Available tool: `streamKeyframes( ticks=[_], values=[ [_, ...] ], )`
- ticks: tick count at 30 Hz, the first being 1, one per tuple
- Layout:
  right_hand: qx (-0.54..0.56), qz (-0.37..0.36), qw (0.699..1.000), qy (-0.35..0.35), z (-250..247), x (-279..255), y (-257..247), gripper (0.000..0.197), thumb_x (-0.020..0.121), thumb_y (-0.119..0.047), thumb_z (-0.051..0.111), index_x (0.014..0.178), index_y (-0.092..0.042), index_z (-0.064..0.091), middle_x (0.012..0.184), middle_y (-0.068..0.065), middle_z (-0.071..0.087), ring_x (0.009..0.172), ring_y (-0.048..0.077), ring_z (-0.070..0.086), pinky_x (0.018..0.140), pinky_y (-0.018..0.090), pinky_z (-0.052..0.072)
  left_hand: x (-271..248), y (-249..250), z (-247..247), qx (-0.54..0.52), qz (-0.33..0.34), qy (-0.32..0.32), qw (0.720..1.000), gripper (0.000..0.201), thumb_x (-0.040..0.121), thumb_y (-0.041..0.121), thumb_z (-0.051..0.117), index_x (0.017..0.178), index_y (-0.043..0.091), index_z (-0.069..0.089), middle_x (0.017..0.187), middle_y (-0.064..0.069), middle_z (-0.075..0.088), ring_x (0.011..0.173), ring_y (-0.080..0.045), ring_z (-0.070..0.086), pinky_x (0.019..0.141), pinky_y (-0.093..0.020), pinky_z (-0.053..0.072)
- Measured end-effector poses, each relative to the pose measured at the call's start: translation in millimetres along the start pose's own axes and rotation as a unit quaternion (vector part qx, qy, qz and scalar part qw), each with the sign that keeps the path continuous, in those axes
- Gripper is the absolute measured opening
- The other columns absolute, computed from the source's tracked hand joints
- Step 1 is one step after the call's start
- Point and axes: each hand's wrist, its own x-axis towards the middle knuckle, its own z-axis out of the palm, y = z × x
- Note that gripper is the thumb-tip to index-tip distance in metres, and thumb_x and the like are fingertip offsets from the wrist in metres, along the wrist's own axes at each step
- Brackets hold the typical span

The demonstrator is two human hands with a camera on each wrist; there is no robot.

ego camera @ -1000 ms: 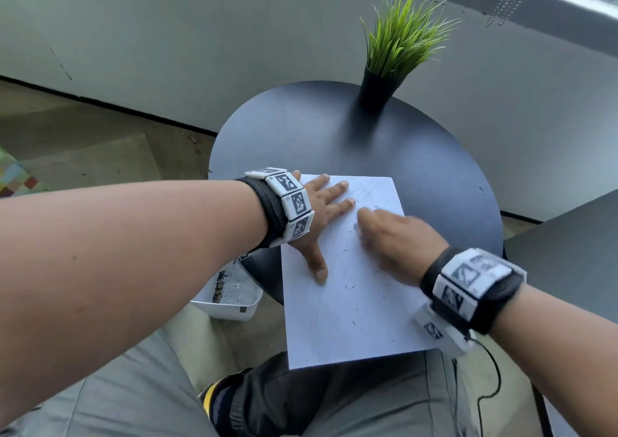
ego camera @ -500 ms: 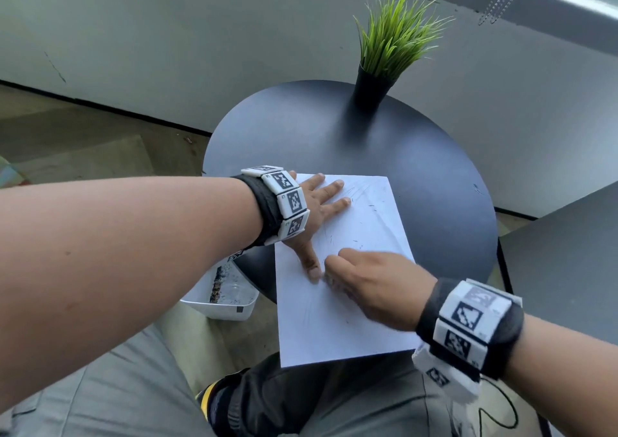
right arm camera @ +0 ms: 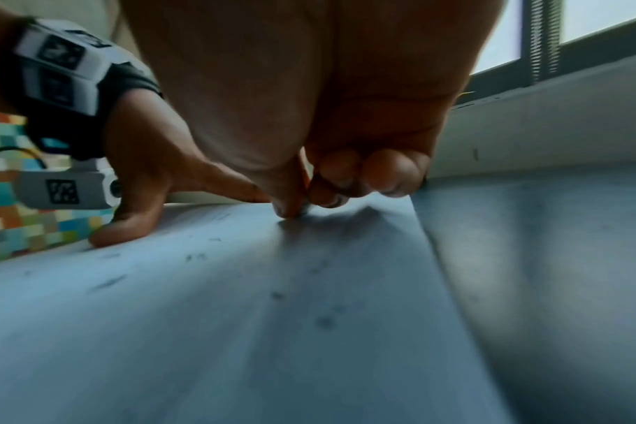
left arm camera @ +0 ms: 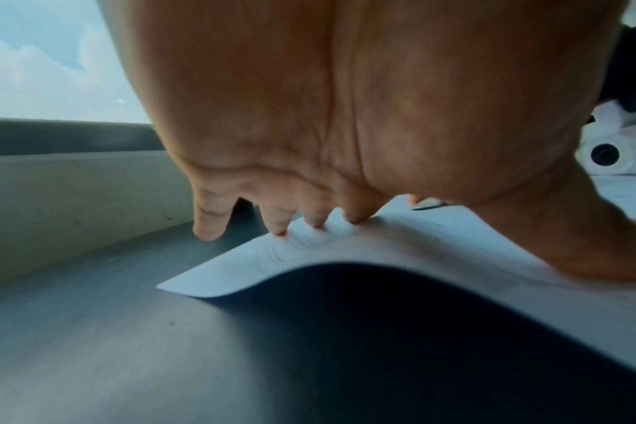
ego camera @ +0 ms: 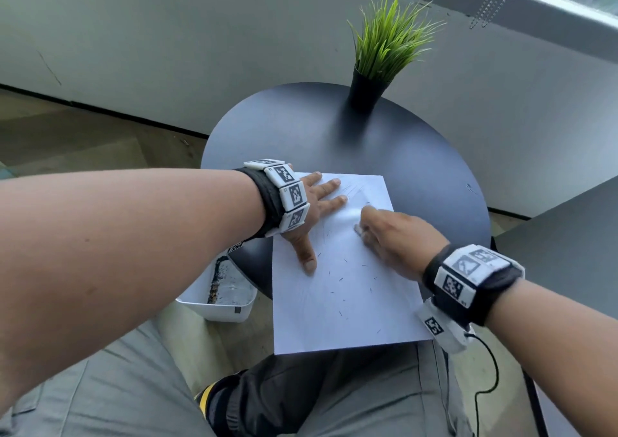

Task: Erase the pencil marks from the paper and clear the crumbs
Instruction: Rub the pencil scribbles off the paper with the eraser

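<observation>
A white sheet of paper (ego camera: 351, 306) lies on the round black table (ego camera: 334, 142), its near end hanging over the edge above my lap. Faint pencil marks (ego camera: 355, 190) show near its far end, and dark eraser crumbs (ego camera: 341, 279) are scattered over the middle. My left hand (ego camera: 317, 209) presses flat on the paper's left side, fingers spread and thumb pointing toward me. My right hand (ego camera: 378, 229) pinches a small whitish eraser (ego camera: 357, 230) against the paper's upper right part. In the left wrist view the paper (left arm camera: 258, 269) bows up off the table below my palm.
A potted green plant (ego camera: 384, 52) stands at the table's far edge. A white bin (ego camera: 227, 299) sits on the floor under the table's left side. Another dark tabletop (ego camera: 568, 236) is close on the right. A wall and window sill run behind.
My right hand swept down-left to beside my left thumb, then back up-right on the paper. More crumbs show on the sheet. The left hand has stayed pressed in place.
</observation>
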Motion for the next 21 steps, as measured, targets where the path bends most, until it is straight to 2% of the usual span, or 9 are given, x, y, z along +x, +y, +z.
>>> streamKeyframes(
  ticks=[3,7,9,12,13,15,17,19,21],
  values=[
    [0.015,0.046,0.999,-0.003,-2,7,-3,0.02,0.1,-0.039,0.036,0.098,-0.019,0.039,0.089,0.006,0.058,0.081,0.035,0.055,0.074,0.045,0.051,-5,-1,-7,0.011,-0.012,0.016,1.0,0.144,0.05,0.093,0.062,0.156,0.034,-0.014,0.165,0.001,-0.019,0.153,-0.028,-0.007,0.114,-0.069,0.011],
    [0.06,0.109,0.992,-0.01,-6,16,-1,0.025,0.101,-0.041,0.035,0.103,-0.016,0.04,0.09,0.009,0.056,0.086,0.036,0.053,0.08,0.047,0.05,-16,-3,4,0.007,0.03,0.07,0.997,0.122,0.062,0.088,0.061,0.157,0.037,0.004,0.166,-0.003,-0.002,0.152,-0.025,0.005,0.117,-0.056,0.021],
    [0.05,0.115,0.992,-0.004,-5,20,0,0.024,0.101,-0.039,0.033,0.1,-0.015,0.037,0.086,0.008,0.053,0.085,0.037,0.053,0.078,0.047,0.05,-22,0,16,-0.002,0.033,0.061,0.998,0.125,0.061,0.09,0.059,0.158,0.034,0.002,0.166,-0.002,-0.004,0.152,-0.024,0.002,0.119,-0.052,0.021],
    [0.025,0.042,0.999,-0.013,-3,13,-12,0.018,0.1,-0.034,0.035,0.094,-0.017,0.032,0.076,0.001,0.045,0.079,0.034,0.051,0.067,0.039,0.043,-24,1,24,-0.02,0.024,0.035,0.999,0.141,0.053,0.093,0.062,0.157,0.032,-0.012,0.165,-0.002,-0.019,0.152,-0.025,-0.012,0.122,-0.053,0.011],
    [0.018,-0.007,1.0,-0.024,0,7,-20,0.013,0.1,-0.031,0.037,0.096,-0.019,0.033,0.08,-0.002,0.043,0.08,0.033,0.051,0.066,0.038,0.039,-23,1,25,-0.024,0.024,0.031,0.999,0.144,0.051,0.093,0.063,0.156,0.031,-0.015,0.164,-0.002,-0.022,0.152,-0.025,-0.015,0.122,-0.053,0.007],
    [-0.007,-0.14,0.989,-0.049,7,-15,-41,0.008,0.098,-0.025,0.041,0.102,-0.022,0.034,0.087,-0.005,0.04,0.082,0.029,0.053,0.066,0.038,0.04,-20,-1,24,-0.024,0.028,0.025,0.999,0.148,0.048,0.093,0.064,0.156,0.03,-0.016,0.164,-0.003,-0.024,0.152,-0.026,-0.016,0.122,-0.054,0.005],
    [-0.028,-0.209,0.975,-0.069,10,-28,-52,0.008,0.1,-0.027,0.04,0.102,-0.025,0.032,0.086,-0.005,0.04,0.078,0.027,0.053,0.064,0.039,0.041,-18,-2,22,-0.014,0.03,0.02,0.999,0.15,0.047,0.092,0.066,0.156,0.03,-0.017,0.163,-0.003,-0.025,0.152,-0.026,-0.016,0.121,-0.057,0.005],
    [-0.031,-0.184,0.981,-0.055,5,-18,-43,0.007,0.101,-0.03,0.037,0.101,-0.024,0.033,0.089,-0.004,0.045,0.083,0.027,0.054,0.068,0.038,0.042,-17,-2,20,-0.011,0.03,0.013,0.999,0.149,0.049,0.09,0.068,0.156,0.03,-0.018,0.163,-0.003,-0.026,0.152,-0.026,-0.017,0.121,-0.058,0.005],
    [-0.025,-0.082,0.996,-0.024,-3,-2,-23,0.017,0.102,-0.037,0.033,0.095,-0.022,0.031,0.088,-0.003,0.048,0.086,0.029,0.055,0.072,0.037,0.044,-17,-2,17,-0.021,0.025,0.007,0.999,0.148,0.051,0.087,0.069,0.155,0.031,-0.019,0.163,-0.003,-0.027,0.152,-0.026,-0.018,0.12,-0.06,0.004]
  ],
)
